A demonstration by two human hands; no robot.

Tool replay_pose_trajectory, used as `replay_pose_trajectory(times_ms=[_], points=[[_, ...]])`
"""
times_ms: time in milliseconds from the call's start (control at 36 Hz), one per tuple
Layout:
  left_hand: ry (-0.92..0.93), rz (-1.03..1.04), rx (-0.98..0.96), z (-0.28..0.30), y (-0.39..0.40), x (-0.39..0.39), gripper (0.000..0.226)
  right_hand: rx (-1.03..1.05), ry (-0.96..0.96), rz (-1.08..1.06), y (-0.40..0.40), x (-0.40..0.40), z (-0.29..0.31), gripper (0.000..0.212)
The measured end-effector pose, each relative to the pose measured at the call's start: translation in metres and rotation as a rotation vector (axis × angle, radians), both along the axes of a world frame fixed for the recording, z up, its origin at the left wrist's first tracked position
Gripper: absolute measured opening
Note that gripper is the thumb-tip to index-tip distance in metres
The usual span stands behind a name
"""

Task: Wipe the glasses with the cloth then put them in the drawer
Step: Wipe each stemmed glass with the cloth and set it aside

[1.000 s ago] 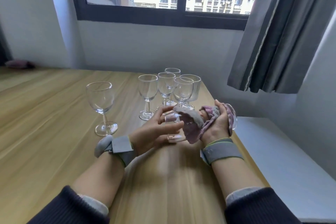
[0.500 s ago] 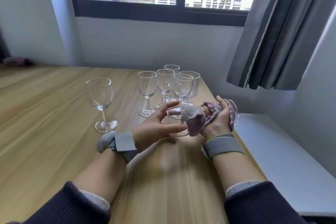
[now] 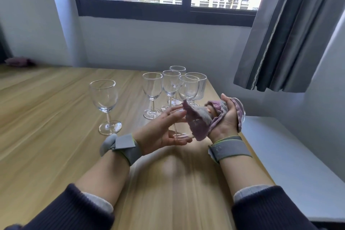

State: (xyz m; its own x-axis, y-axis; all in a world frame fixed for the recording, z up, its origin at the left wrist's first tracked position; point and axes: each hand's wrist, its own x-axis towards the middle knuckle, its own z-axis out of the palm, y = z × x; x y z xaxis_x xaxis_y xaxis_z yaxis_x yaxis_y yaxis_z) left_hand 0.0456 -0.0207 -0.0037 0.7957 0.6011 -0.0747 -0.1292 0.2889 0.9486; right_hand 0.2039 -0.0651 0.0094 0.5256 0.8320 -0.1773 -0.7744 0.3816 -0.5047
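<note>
I hold a clear stemmed glass (image 3: 177, 127) on its side above the wooden table (image 3: 56, 136). My left hand (image 3: 158, 130) holds its bowl between the thumb and the outstretched fingers. My right hand (image 3: 225, 119) grips the pink-grey cloth (image 3: 197, 123), which is wrapped round the stem. The glass's foot sticks out past my right palm. A large wine glass (image 3: 103, 99) stands alone to the left. Several smaller stemmed glasses (image 3: 152, 89) and a ribbed one (image 3: 200, 86) stand together behind my hands. No drawer is in view.
The table's right edge runs just under my right wrist. Beyond it lies a lower white ledge (image 3: 280, 155). A grey curtain (image 3: 291, 33) hangs at the upper right, and a window and wall are behind the table. A dark bundle (image 3: 18, 61) lies at the far left.
My left fingers have straightened out along the bowl. The cloth's loose flap has spread wider over the glass. Both hands stay in about the same place.
</note>
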Motion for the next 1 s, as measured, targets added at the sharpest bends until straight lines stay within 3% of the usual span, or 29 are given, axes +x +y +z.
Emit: replay_pose_trajectory(times_ms=[167,306,417,472,556,667,806,1000], points=[[-0.003,0.066,0.34,-0.008,0.004,-0.002,0.076,-0.023,0.044,-0.034,0.005,0.003,-0.007,0.036],[0.014,0.096,0.315,-0.006,0.004,-0.002,0.097,0.022,0.081,-0.05,0.006,0.007,-0.01,0.036],[0.02,0.058,0.025,0.001,0.002,-0.002,0.073,0.035,0.08,-0.059,0.006,0.006,-0.008,0.034],[0.065,-0.004,-0.117,0.004,0.001,-0.004,0.074,0.035,0.083,-0.065,0.008,0.006,-0.009,0.033],[0.117,-0.001,-0.119,0.005,-0.003,-0.004,0.075,-0.004,0.055,-0.063,0.01,0.006,-0.011,0.033],[0.054,0.055,-0.065,0.005,-0.003,-0.003,0.051,-0.003,0.029,-0.017,0.01,0.005,-0.009,0.031],[-0.016,0.091,0.122,-0.002,0.001,-0.003,0.058,-0.014,0.017,0.016,0.008,0.005,-0.009,0.035],[0.085,0.144,0.614,-0.006,-0.001,-0.005,0.068,-0.053,0.052,-0.028,0.001,0.002,-0.005,0.034]])
